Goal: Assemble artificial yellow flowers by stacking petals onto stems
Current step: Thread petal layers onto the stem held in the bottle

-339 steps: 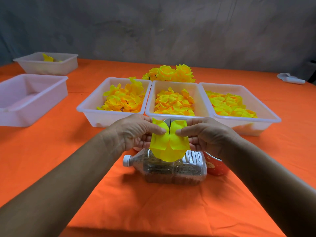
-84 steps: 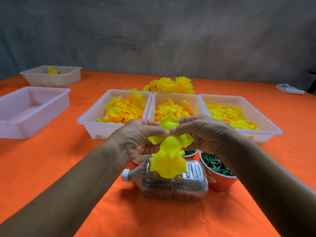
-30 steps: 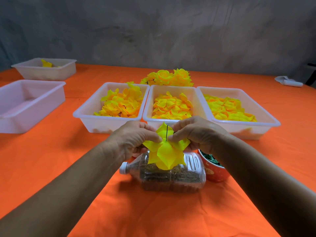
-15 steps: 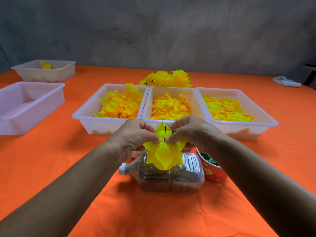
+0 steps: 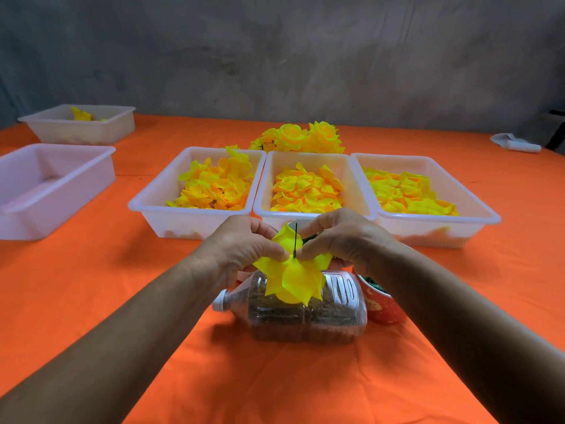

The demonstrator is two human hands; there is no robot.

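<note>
The yellow petals (image 5: 292,278) now sit lower on the thin dark stem (image 5: 295,240) than a moment ago, so more of the bare stem stands up above them. The left hand (image 5: 241,249) and the right hand (image 5: 342,240) pinch the top petal layer on both sides of the stem, with the fingers curled on the fabric close to the hole. The stacked layers hang just over the plastic bottle (image 5: 305,313) that lies on its side on the orange worktop (image 5: 122,286), near the person. To my judgement, this layer is being seated on the ones below, and the flower is not finished. The next layer will probably come from one of the three white trays of petals: the left tray (image 5: 159,206), the middle tray (image 5: 305,159), and the right tray (image 5: 477,209). Finished flowers (image 5: 296,137) lie behind the trays, on the far side.
</note>
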